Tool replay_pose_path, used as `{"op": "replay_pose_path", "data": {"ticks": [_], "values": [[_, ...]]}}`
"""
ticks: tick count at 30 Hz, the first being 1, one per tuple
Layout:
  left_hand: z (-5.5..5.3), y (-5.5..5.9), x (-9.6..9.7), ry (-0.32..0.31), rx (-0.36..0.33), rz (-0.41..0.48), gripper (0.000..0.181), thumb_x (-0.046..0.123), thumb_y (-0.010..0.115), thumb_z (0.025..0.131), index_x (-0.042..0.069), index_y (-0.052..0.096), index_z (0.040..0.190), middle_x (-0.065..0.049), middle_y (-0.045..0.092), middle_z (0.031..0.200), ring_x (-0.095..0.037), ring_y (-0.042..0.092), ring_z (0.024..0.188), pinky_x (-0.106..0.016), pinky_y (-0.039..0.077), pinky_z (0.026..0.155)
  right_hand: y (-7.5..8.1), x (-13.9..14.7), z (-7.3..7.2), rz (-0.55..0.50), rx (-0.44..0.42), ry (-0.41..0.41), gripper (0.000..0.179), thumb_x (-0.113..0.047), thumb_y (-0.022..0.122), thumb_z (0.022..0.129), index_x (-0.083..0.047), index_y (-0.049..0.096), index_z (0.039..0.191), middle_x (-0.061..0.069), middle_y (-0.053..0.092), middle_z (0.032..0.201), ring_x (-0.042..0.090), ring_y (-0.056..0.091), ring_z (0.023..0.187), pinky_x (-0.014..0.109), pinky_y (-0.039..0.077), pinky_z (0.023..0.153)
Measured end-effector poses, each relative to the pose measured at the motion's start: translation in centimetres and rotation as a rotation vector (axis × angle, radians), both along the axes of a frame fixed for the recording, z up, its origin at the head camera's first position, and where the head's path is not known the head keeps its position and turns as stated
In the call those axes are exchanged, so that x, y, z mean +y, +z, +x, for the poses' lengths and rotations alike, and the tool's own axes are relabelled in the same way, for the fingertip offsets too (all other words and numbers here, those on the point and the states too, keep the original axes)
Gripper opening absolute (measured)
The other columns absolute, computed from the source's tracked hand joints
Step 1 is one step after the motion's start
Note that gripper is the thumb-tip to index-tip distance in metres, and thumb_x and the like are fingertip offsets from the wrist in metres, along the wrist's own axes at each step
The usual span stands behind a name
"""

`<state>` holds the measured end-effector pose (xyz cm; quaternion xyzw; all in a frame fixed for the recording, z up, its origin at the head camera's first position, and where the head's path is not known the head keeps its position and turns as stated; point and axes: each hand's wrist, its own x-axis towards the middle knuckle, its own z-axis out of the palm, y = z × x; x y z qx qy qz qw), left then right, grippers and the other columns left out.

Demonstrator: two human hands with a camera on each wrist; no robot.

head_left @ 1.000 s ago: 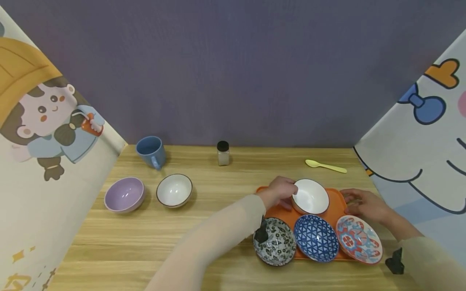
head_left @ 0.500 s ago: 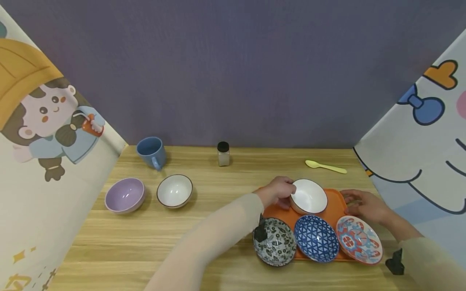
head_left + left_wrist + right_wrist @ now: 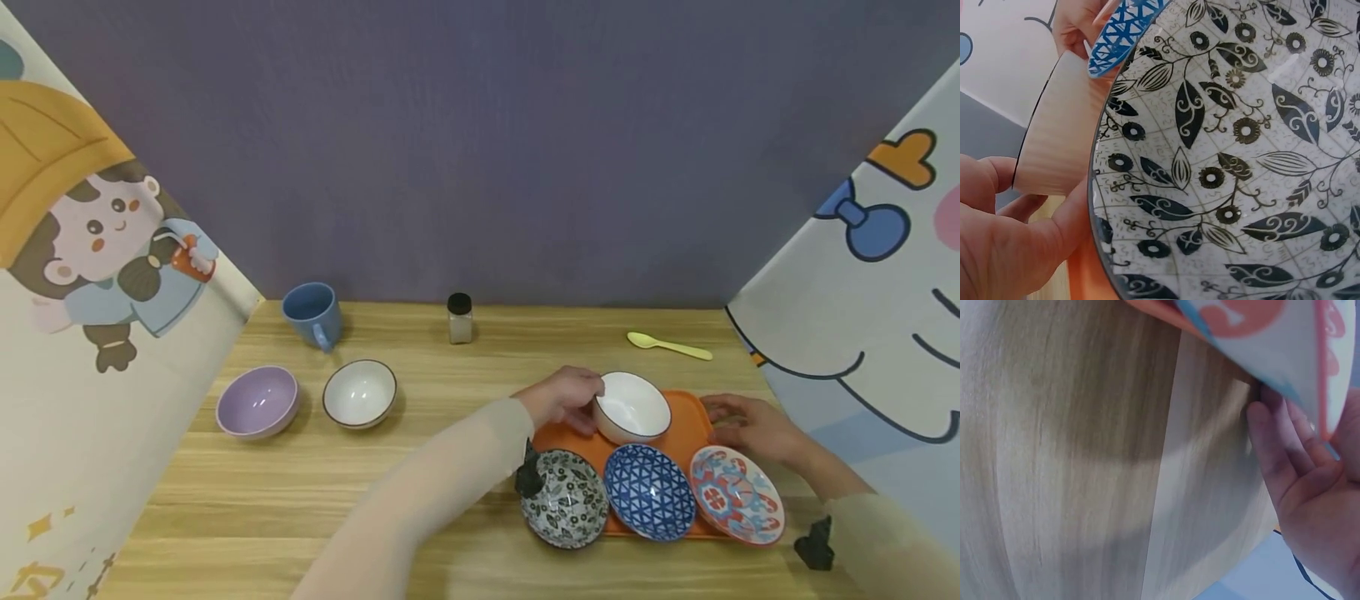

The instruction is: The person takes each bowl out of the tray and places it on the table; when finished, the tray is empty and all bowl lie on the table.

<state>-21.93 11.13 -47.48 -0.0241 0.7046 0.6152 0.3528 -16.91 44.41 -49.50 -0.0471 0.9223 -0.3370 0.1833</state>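
Observation:
My left hand [image 3: 564,397] pinches the left rim of a white, dark-rimmed bowl [image 3: 633,408] over the back half of an orange tray [image 3: 688,414]. In the left wrist view, thumb and fingers lie on either side of that bowl's wall [image 3: 1057,140]. The fingers of my right hand [image 3: 757,427] rest loosely extended at the tray's right edge; their tips are partly hidden in the right wrist view. Along the tray's front sit a black-and-white leaf-patterned bowl [image 3: 566,500], a blue triangle-patterned bowl [image 3: 651,492] and a red-and-blue floral bowl [image 3: 737,496], all tilted.
To the left stand a purple bowl [image 3: 257,402], another white bowl [image 3: 360,394] and a blue mug [image 3: 311,313]. A black-capped shaker [image 3: 460,318] stands near the back wall, with a yellow spoon [image 3: 669,345] lying further right. Printed panels flank the wooden table [image 3: 247,517].
My left hand and the white bowl have shifted slightly left over the tray. The right hand stays at the tray's right edge, and the three patterned bowls keep their places.

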Motion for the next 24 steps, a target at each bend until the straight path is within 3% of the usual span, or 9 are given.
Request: {"op": "replay_pose_path", "data": {"ticks": [7,11,18,24], "values": [[-0.3,0.2,-0.5,0.066,0.031,0.084,0.048,0.014,0.058,0.1,0.013,0.057,0.147,-0.015,0.066,0.099,-0.041,0.069,0.08,-0.059,0.063,0.08,0.0,0.4,0.5,0.006,0.011,0.032,0.06,-0.007,0.068,0.094,0.004,0.046,0.149,0.02,0.067,0.12,0.033,0.066,0.106,0.027,0.06,0.074],[-0.4,0.8,-1.4,0.069,0.044,0.153,0.051,0.014,0.058,0.099,0.013,0.054,0.15,-0.018,0.068,0.107,-0.039,0.069,0.078,-0.058,0.064,0.081,-0.1,0.6,0.5,0.012,-0.005,0.025,0.059,-0.009,0.068,0.095,0.003,0.047,0.149,0.018,0.068,0.12,0.028,0.066,0.104,0.027,0.06,0.076],[-0.6,2.1,-4.4,0.065,0.011,0.265,0.056,0.015,0.056,0.099,0.01,0.046,0.154,-0.018,0.067,0.113,-0.034,0.07,0.08,-0.049,0.066,0.081,-0.5,0.8,0.4,-0.025,-0.021,0.018,0.06,-0.01,0.069,0.096,0.005,0.046,0.149,0.02,0.066,0.12,0.03,0.069,0.105,0.029,0.063,0.077],[-0.7,3.5,-7.8,0.13,0.009,0.289,0.055,0.019,0.054,0.102,0.013,0.045,0.156,-0.018,0.066,0.111,-0.03,0.07,0.083,-0.051,0.064,0.087,-0.6,1.0,0.5,-0.061,-0.021,0.025,0.061,-0.013,0.069,0.097,0.004,0.044,0.151,0.021,0.065,0.122,0.029,0.07,0.105,0.026,0.062,0.076]]}}
